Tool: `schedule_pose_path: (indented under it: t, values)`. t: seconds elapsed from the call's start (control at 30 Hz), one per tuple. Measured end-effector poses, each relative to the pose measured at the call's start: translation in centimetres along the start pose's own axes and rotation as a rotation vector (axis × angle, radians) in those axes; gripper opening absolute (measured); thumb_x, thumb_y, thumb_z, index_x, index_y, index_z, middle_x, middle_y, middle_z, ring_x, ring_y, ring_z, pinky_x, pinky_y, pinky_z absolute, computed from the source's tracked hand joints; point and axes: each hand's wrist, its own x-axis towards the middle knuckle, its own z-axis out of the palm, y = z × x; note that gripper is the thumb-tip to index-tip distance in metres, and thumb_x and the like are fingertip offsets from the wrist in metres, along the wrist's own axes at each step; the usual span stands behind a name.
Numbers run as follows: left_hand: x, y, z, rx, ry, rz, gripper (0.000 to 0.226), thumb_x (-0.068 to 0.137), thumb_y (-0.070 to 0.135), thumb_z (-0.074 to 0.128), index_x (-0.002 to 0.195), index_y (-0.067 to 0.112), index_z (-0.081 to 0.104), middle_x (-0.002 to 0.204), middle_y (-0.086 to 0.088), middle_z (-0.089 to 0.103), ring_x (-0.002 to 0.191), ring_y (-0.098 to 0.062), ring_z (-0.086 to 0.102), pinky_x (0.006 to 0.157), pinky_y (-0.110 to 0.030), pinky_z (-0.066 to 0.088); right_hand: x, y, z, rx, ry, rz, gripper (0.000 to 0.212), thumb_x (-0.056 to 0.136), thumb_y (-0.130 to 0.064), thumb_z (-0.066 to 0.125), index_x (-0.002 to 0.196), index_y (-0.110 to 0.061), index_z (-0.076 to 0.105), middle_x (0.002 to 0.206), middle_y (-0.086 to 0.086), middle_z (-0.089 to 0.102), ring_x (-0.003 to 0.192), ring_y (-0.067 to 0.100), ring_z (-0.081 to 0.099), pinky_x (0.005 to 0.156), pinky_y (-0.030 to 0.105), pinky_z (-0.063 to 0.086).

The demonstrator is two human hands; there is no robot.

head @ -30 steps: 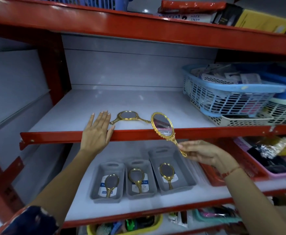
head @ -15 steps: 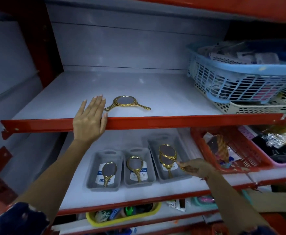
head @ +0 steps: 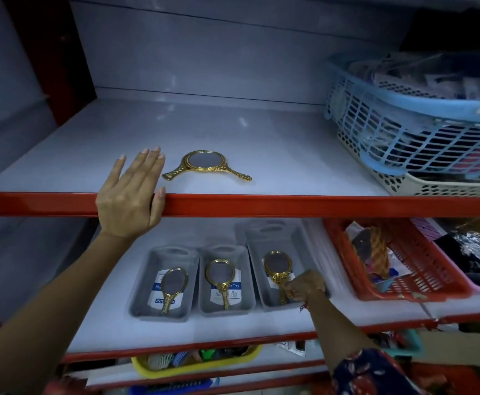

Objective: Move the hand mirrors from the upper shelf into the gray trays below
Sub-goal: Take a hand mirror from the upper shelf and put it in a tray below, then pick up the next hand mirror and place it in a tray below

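The yellow basket (head: 196, 364) sits nearest, on the shelf under the lower shelf (head: 233, 329), below the three gray trays. On that lower shelf the trays stand side by side. The left tray (head: 164, 283) holds one gold hand mirror (head: 171, 289), glass up, handle toward the front edge. The middle tray (head: 225, 282), just right of it, holds another mirror (head: 220, 280) lying the same way. The right tray (head: 273, 260) stands slightly farther back and holds mirrors; the top mirror (head: 277, 266) rests on what looks like a second one beneath, though the overlap makes that hard to tell. The right hand (head: 305, 286) reaches into the right tray's front end, its fingers (head: 290, 286) curled closed around that mirror's handle. Right of the trays, a red basket (head: 421, 269) holds mixed goods.

Above the trays, the left hand (head: 130, 195) lies flat over the red front rail (head: 290, 205) of the upper shelf (head: 261, 143), fingers spread open and gripping nothing, thumb on the rail. Just right of that hand's fingertips, a mirror pair (head: 206, 163) remains on the upper shelf: one round gold frame glass up, with two handles showing, one toward the left hand and one away. Farther right of it, well apart, a blue basket (head: 415, 121) rests in a cream basket (head: 438, 183).
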Motion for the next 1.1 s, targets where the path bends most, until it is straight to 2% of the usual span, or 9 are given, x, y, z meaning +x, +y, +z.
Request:
schedule_pose_path:
  t: [0.17,0.23,0.37,0.53,0.67,0.77,0.87,1.0,1.1]
  values:
    - [0.0,0.0,0.0,0.005,-0.027,0.017,0.050,0.099,0.029,0.029,0.136,0.003,0.052,0.138,-0.013,0.055,0.130,-0.024,0.052,0.113,-0.044,0.036,-0.4,-0.3,1.1,-0.125,0.055,-0.036,0.039,0.069,-0.014,0.076,0.104,0.002,0.069,0.103,0.016,0.072,0.093,0.029,0.070,0.069,0.031,0.056]
    - [0.0,0.0,0.1,0.015,-0.019,0.019,0.050,0.099,0.029,0.028,0.136,0.004,0.052,0.138,-0.013,0.055,0.130,-0.024,0.052,0.113,-0.044,0.036,-0.7,-0.4,0.9,-0.199,0.042,-0.068,0.034,0.068,-0.015,0.076,0.098,0.000,0.070,0.096,0.013,0.073,0.088,0.026,0.070,0.067,0.030,0.056]
    - [0.1,0.0,0.1,0.023,-0.023,0.011,0.050,0.099,0.029,0.029,0.136,0.004,0.052,0.138,-0.013,0.056,0.130,-0.023,0.052,0.113,-0.044,0.037,-1.7,-1.7,-1.1,-0.293,-0.009,-0.164,0.012,0.065,-0.017,0.073,0.066,-0.009,0.064,0.077,0.006,0.069,0.071,0.018,0.066,0.059,0.026,0.054]
    - [0.1,0.0,0.1,0.026,0.012,0.008,0.048,0.099,0.027,0.030,0.135,0.004,0.053,0.138,-0.013,0.056,0.130,-0.023,0.053,0.113,-0.044,0.038,-6.5,-5.0,-5.8,-0.041,-0.218,-0.333,0.037,0.063,-0.017,0.081,0.089,0.008,0.073,0.083,0.020,0.075,0.067,0.018,0.065,0.067,0.030,0.054]
    - [0.0,0.2,-0.1,0.021,0.009,-0.008,0.047,0.100,0.026,0.030,0.134,0.004,0.054,0.138,-0.012,0.055,0.130,-0.022,0.052,0.113,-0.044,0.038,-14.9,-9.4,-10.5,0.113,-0.476,-0.518,0.027,0.074,-0.014,0.078,0.098,-0.003,0.074,0.093,0.011,0.077,0.080,0.014,0.073,0.075,0.022,0.059]
    - [0.0,0.1,-0.1,0.017,0.015,-0.011,0.047,0.100,0.026,0.030,0.133,0.003,0.055,0.138,-0.012,0.056,0.129,-0.022,0.053,0.113,-0.043,0.038,-19.1,-13.3,-13.2,0.217,-0.546,-0.661,0.025,0.076,-0.009,0.076,0.100,-0.001,0.073,0.091,0.012,0.077,0.081,0.017,0.074,0.077,0.023,0.060]
    - [0.0,0.2,-0.3,0.022,0.006,-0.012,0.047,0.100,0.026,0.031,0.132,0.003,0.056,0.137,-0.012,0.057,0.128,-0.022,0.054,0.112,-0.043,0.039,-20.0,-17.8,-13.9,0.281,-0.476,-0.733,0.026,0.078,-0.005,0.074,0.102,0.003,0.071,0.085,0.012,0.075,0.079,0.021,0.072,0.077,0.024,0.060]
    - [-0.1,0.0,-0.2,0.025,-0.008,-0.006,0.047,0.100,0.027,0.030,0.132,0.004,0.056,0.137,-0.011,0.057,0.128,-0.022,0.054,0.111,-0.043,0.040,-17.6,-23.5,-12.6,0.199,-0.237,-0.746,0.025,0.076,-0.003,0.075,0.100,0.004,0.072,0.092,0.017,0.073,0.077,0.022,0.067,0.086,0.034,0.058]
    - [0.0,-0.2,0.0,0.028,-0.003,0.003,0.047,0.100,0.026,0.031,0.132,0.004,0.056,0.137,-0.011,0.057,0.128,-0.021,0.054,0.110,-0.043,0.041,-14.8,-26.6,-11.1,-0.089,-0.124,-0.673,0.033,0.069,-0.023,0.083,0.094,-0.003,0.074,0.083,0.004,0.072,0.068,0.016,0.068,0.066,0.023,0.058]
